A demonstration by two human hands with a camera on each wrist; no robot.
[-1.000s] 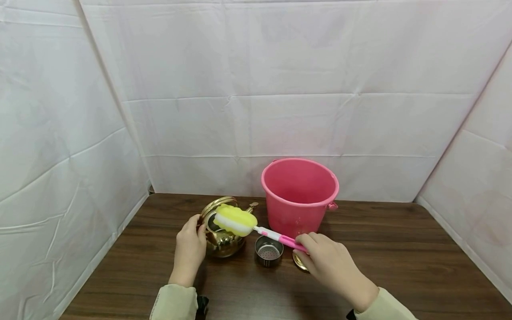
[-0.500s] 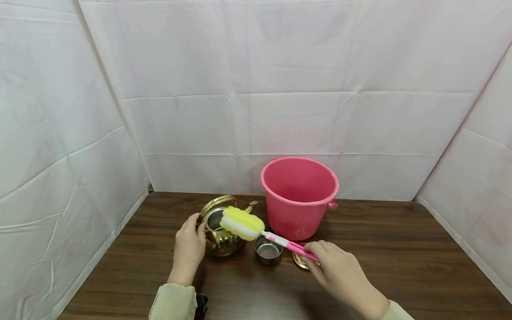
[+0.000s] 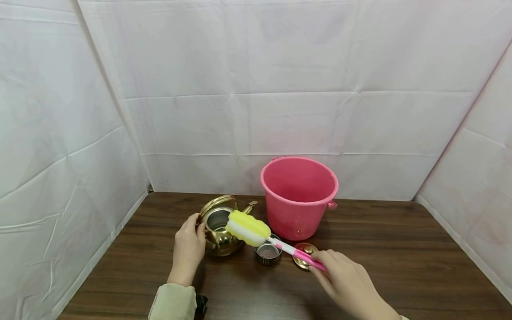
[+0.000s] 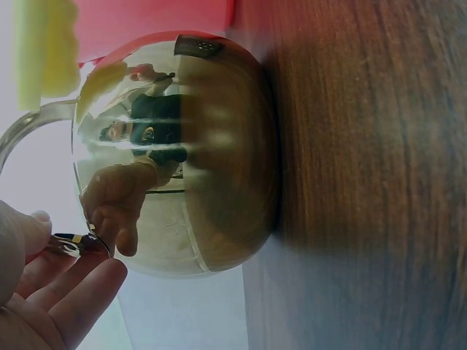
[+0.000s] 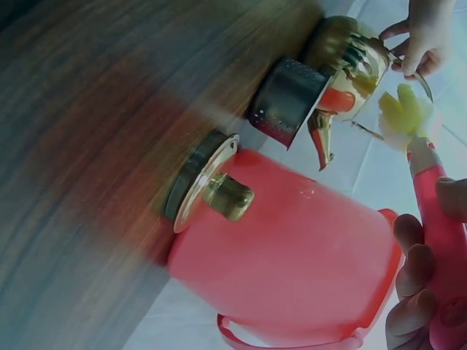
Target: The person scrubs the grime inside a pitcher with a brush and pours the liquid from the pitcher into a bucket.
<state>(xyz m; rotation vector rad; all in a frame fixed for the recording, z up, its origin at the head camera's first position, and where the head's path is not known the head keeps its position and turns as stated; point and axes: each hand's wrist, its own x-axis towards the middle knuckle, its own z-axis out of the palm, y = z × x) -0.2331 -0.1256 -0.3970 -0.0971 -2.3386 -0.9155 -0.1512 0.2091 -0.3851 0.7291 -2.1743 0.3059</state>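
Just below the centre of the head view, we have a yellow-and-white sponge brush (image 3: 248,229) held in the air, its head over the right shoulder of a gold teapot (image 3: 222,245) and the rim of a perforated strainer (image 3: 269,260). Our right hand (image 3: 346,276), at lower right, has its fingers wrapped around the pink handle (image 5: 438,235); our left hand (image 3: 189,250), at lower left, pinches the metal near the base of the teapot's arched handle (image 3: 211,205). We judge the brush light, with a squashy head and a stiff shaft, so the pink end is the place to grip. The teapot looks rigid and its polished sides probably slippery; we would keep hold at the handle.
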